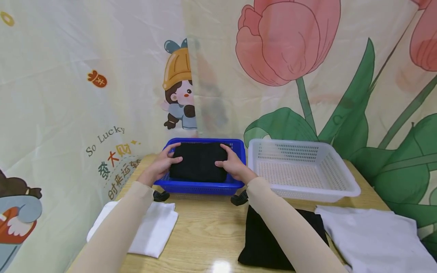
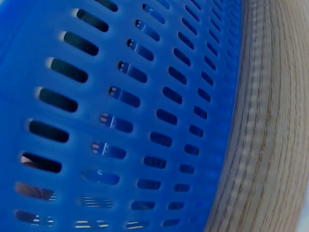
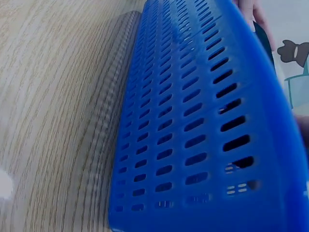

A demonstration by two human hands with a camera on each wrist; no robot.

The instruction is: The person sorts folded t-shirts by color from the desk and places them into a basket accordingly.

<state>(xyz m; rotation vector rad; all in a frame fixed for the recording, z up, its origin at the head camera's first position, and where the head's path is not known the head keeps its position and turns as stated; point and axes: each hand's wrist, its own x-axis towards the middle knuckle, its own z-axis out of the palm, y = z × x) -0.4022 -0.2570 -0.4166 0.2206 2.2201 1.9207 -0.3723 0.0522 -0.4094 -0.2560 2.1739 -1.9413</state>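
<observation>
A folded black cloth (image 1: 199,162) lies level over the opening of a blue perforated basket (image 1: 201,187). My left hand (image 1: 160,164) grips its left side, thumb on top and fingers along the far left corner. On the opposite side my right hand (image 1: 235,163) holds the cloth the same way, thumb on the upper face. Both wrist views are mostly filled by the basket's slotted wall (image 2: 140,125). A dark sliver of the cloth (image 3: 264,41) shows past the rim in the right wrist view. The cloth hides most of the basket's inside.
To the right stands a white perforated basket (image 1: 302,191), its bottom bare. A white folded cloth (image 1: 155,231) lies on the wooden table (image 1: 205,223) at the left. Another black cloth (image 1: 263,242) and a light grey garment (image 1: 375,235) lie at the front right. Printed curtains (image 1: 218,76) hang behind.
</observation>
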